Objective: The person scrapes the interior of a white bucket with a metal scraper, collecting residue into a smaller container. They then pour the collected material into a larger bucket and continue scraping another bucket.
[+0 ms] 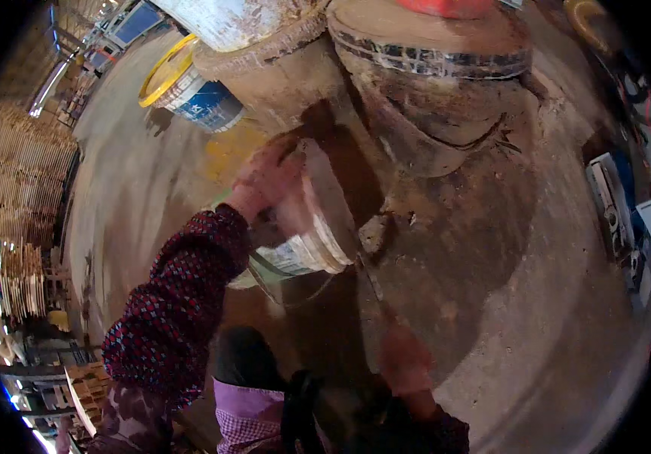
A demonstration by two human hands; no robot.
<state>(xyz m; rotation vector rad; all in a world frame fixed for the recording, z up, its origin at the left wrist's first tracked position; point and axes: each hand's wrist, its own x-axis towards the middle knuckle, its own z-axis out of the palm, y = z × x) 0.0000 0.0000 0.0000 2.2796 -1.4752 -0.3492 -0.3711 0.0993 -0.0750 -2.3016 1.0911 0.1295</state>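
A pale bucket with a light green lower part is tipped over in the middle, its mouth turned to the right. My left hand, in a dark patterned sleeve, is closed on the upper side of the bucket near its rim. Below the bucket hangs its thin wire handle. My right hand is blurred and closed around a thin stick-like tool, whose far end reaches up beside the bucket's mouth. The tool's exact kind cannot be made out. Shadow hides the inside of the bucket.
Two large dusty drums stand just beyond the bucket, one topped by something red. A blue and white pail with a yellow rim is at far left. Stacked boards line the left; various objects lie at right.
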